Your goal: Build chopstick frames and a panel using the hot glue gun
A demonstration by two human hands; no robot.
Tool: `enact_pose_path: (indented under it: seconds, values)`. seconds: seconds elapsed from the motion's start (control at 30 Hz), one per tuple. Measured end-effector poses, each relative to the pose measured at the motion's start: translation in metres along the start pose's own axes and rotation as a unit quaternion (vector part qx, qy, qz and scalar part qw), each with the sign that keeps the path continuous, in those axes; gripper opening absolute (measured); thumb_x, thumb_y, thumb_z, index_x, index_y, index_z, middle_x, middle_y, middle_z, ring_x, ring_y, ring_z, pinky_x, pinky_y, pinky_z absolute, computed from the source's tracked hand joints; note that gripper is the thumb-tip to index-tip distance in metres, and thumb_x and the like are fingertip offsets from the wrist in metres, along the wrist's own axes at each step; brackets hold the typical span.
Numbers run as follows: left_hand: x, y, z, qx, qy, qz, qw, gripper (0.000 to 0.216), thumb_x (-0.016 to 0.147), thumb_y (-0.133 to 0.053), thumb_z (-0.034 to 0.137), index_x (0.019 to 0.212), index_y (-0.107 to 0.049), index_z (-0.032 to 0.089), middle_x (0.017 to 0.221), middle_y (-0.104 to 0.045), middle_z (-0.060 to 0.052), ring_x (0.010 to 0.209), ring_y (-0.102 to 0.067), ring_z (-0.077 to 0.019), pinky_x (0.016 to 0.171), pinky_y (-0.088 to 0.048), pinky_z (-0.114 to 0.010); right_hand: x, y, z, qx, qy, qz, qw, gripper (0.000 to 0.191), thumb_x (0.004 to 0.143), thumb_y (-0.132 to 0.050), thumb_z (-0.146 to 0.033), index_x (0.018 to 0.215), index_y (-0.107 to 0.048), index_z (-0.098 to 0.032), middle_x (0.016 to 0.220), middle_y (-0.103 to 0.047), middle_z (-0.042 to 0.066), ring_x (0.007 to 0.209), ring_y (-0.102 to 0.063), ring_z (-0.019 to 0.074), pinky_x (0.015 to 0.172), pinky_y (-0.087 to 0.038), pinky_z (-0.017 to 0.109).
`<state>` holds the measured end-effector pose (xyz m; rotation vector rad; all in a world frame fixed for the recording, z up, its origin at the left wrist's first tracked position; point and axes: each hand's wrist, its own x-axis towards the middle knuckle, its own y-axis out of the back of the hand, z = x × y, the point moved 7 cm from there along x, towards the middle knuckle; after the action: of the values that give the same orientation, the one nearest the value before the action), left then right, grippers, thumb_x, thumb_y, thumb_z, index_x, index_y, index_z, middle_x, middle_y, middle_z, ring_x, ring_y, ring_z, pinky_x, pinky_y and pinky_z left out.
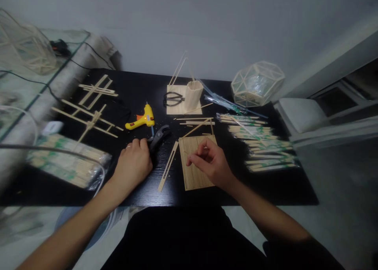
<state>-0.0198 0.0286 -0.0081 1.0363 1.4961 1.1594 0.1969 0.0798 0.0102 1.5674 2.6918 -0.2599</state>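
My left hand [134, 159] rests on the black table with its fingers closed around the handles of dark pliers [160, 136], whose jaws point up and right. Over a square panel of wooden sticks [196, 177] hovers my right hand [211, 163], thumb and finger pinched together. A faint pale sliver shows by those fingertips, too small to name. Two joined sticks [168, 167] lie between my hands, left of the panel. Beyond the pliers sits a yellow glue gun [143, 118]. Loose sticks [196, 123] and small offcuts lie just behind the panel.
A wooden base [175, 109] at the back bears a stick cup [193, 94] and black scissors [173, 99]. Wrapped chopsticks [262, 144] lie right, another pack [67, 159] left. Stick frames [91, 122] are back left. A faceted stick frame [256, 84] stands back right. A cable crosses the left side.
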Motion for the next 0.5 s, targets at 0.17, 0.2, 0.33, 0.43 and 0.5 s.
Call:
enact_pose_path:
  seconds: [0.17,0.2,0.33,0.43,0.5]
  values:
    - [-0.02,0.009,-0.018,-0.232,-0.035,0.11,0.966,0.042,0.097,-0.052,0.029,0.136,-0.056,0.015,0.125,-0.068,-0.015,0.112,-0.071,-0.0312,0.097,-0.059,-0.044,-0.001,0.003,-0.005,-0.035,0.046,0.052,0.997,0.037,0.09,-0.079,-0.032,0.079,-0.044,-0.026,0.075,-0.075,0.0,0.074,-0.077,0.0166,0.069,-0.058,0.029]
    - [-0.026,0.009,-0.018,-0.274,-0.053,0.124,0.952,0.041,0.1,-0.052,0.036,0.136,-0.056,0.018,0.124,-0.069,-0.013,0.11,-0.072,-0.0295,0.098,-0.06,-0.043,-0.002,0.002,-0.006,-0.042,0.059,0.06,0.996,0.037,0.091,-0.078,-0.032,0.08,-0.043,-0.026,0.076,-0.075,0.0,0.074,-0.078,0.0167,0.07,-0.059,0.029]
    - [-0.045,0.006,-0.002,-0.363,-0.083,0.12,0.92,0.038,0.103,-0.055,0.041,0.136,-0.056,0.022,0.124,-0.072,-0.009,0.108,-0.074,-0.0258,0.098,-0.06,-0.042,-0.004,-0.003,-0.009,-0.078,0.1,0.082,0.989,0.037,0.094,-0.075,-0.033,0.082,-0.04,-0.027,0.081,-0.077,0.001,0.076,-0.078,0.0179,0.068,-0.06,0.03]
    - [-0.05,0.006,0.015,-0.383,-0.111,0.119,0.909,0.036,0.102,-0.056,0.034,0.136,-0.055,0.022,0.124,-0.072,-0.01,0.112,-0.073,-0.0258,0.099,-0.06,-0.042,-0.004,-0.008,-0.009,-0.101,0.108,0.083,0.985,0.039,0.094,-0.075,-0.035,0.082,-0.039,-0.027,0.083,-0.077,0.004,0.072,-0.074,0.0174,0.062,-0.056,0.029]
    - [-0.05,0.008,0.022,-0.388,-0.124,0.127,0.904,0.037,0.101,-0.057,0.031,0.136,-0.055,0.022,0.124,-0.072,-0.01,0.111,-0.073,-0.0254,0.097,-0.06,-0.041,-0.003,-0.009,-0.01,-0.11,0.108,0.077,0.985,0.041,0.092,-0.077,-0.035,0.082,-0.038,-0.027,0.082,-0.076,0.003,0.067,-0.069,0.0157,0.058,-0.051,0.028]
